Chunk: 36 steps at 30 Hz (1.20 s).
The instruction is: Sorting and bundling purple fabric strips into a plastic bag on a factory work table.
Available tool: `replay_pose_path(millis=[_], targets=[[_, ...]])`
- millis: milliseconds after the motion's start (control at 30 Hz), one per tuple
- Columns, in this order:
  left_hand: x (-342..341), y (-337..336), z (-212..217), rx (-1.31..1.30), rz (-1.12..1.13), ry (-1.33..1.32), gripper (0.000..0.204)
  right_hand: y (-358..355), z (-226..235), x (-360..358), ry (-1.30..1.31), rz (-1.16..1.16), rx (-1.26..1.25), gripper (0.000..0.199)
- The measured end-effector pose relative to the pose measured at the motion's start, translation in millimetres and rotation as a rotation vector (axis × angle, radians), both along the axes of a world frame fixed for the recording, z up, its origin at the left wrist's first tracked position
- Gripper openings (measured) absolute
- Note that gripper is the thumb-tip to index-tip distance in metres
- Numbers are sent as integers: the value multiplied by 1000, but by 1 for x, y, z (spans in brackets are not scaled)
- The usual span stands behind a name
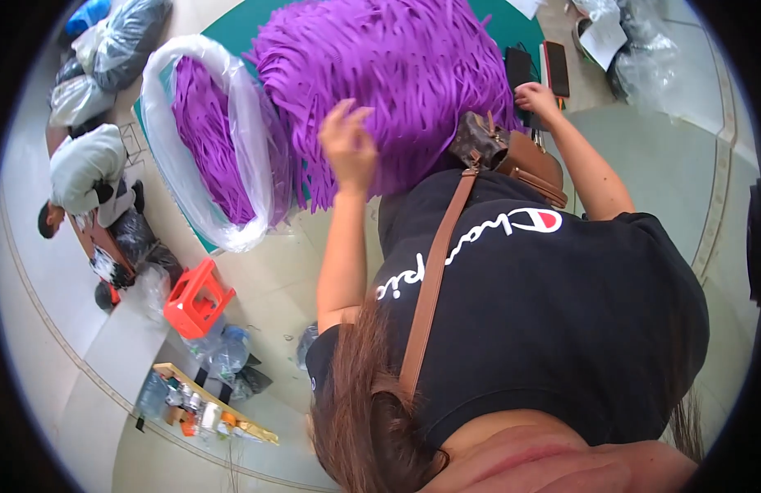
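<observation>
A large heap of purple strips (397, 66) with fringed ends covers much of the green table (232, 25). My left hand (347, 148) is raised in front of the heap, its fingers apart and slightly bent, with nothing visible in them. To the left, a clear plastic bag (163, 156) with its mouth spread wide holds more purple strips (204, 140). My right hand (538, 102) is at the table's right side, beside a black flat object (518, 64). Its fingers are curled in, and whatever they may hold is hidden.
A brown handbag (538, 164) hangs against my front on a strap. A dark phone (556, 69) lies near my right hand. On the floor to the left stand a red stool (198, 300) and a box of bottles (204, 411). Another person (89, 172) bends over farther left, near filled bags (126, 49).
</observation>
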<state>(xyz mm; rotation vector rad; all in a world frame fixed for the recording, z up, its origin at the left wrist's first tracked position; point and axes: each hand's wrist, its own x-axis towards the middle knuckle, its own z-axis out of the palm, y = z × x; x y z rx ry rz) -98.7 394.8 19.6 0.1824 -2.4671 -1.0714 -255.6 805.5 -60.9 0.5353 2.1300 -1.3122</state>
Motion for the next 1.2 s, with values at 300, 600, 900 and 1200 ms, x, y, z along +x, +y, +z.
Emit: replay_pose_path(millis=[300,600,900,1200], targets=[[-11,103,-45,-553,-369,-392,60,-16,-29,24,341,404,64,16],[-29,125,-22,-464,-296,-346,44,-41,-104,-131,690,209,560,43],[-56,152,-8,-178,-221,-277,33,-108,-97,-172,229,270,563,95],[-123,156,-41,-257,-348,-271,42,-156,-28,-166,25,215,378,130]])
